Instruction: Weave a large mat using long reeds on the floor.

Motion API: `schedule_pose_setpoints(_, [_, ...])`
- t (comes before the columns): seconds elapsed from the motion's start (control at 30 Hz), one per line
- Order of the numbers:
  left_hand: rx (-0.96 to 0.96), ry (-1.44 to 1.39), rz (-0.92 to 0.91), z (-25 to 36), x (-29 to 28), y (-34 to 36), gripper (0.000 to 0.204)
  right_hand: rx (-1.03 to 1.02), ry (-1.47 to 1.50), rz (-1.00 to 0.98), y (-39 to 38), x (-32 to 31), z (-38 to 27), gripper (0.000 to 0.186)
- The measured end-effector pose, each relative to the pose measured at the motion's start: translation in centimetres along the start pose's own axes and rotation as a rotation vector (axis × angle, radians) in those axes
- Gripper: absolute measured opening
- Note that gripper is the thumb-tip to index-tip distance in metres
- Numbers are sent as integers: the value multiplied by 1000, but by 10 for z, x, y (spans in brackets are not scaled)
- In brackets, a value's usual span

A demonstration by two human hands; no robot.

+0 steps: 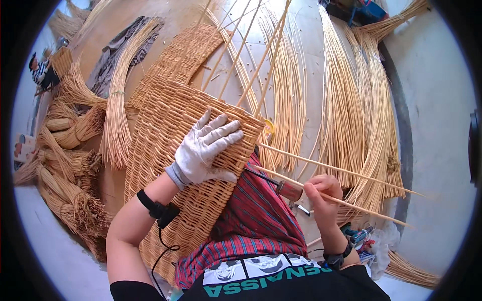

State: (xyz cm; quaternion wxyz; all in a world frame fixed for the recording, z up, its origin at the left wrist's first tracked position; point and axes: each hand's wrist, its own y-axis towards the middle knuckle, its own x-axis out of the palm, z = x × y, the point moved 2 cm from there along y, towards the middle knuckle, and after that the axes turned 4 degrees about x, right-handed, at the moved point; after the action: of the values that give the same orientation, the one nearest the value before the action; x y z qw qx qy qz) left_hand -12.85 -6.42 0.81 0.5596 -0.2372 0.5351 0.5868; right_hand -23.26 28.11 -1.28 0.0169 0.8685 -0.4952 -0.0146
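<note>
My left hand point(206, 148), in a white glove, lies with fingers spread on a woven wicker panel point(150, 150) across my lap, over red plaid cloth point(256, 215). Long bare rods point(226, 60) rise from the panel's upper edge. My right hand point(324, 195) is closed on a pale cane rod point(369, 210) that runs to the panel's right edge. Another rod point(351, 172) sticks out rightward above it. A dark-shafted tool with a cylindrical handle point(288, 191) sits at that edge, beside my right thumb.
Willow bundles lie at left point(75, 180) and right point(336, 110). A second woven piece point(183, 42), a dark cloth point(118, 45) and a yellow round object point(268, 129) are beyond the panel. Power tools point(359, 236) lie lower right. Another person point(40, 70) sits at far left.
</note>
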Motion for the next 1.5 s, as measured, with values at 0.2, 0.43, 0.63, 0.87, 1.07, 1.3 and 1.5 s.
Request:
schedule_pose_setpoints(0.2, [-17,1,-3,-4,1,0,103,-6,-12,-83,10,12,-3,21])
schedule_pose_setpoints(0.43, [-37,-35,-22,-7,2,-1,102,299,-174,-327,29,43,-12,23])
schedule_pose_setpoints(0.63, [-47,-67,-13,-10,2,-1,104,199,-377,-588,49,56,-23,41])
schedule_pose_setpoints(0.87, [-37,-88,6,-13,2,1,107,357,-336,-844,54,52,-2,49])
schedule_pose_setpoints(1.07, [-16,-100,29,-12,5,-3,108,396,-172,-725,44,46,0,57])
schedule_pose_setpoints(1.3, [-7,-67,38,-11,8,-4,111,373,-299,-707,47,42,10,41])
schedule_pose_setpoints(1.5, [-12,-56,43,-13,6,-3,108,-53,-1219,-419,51,1,-3,23])
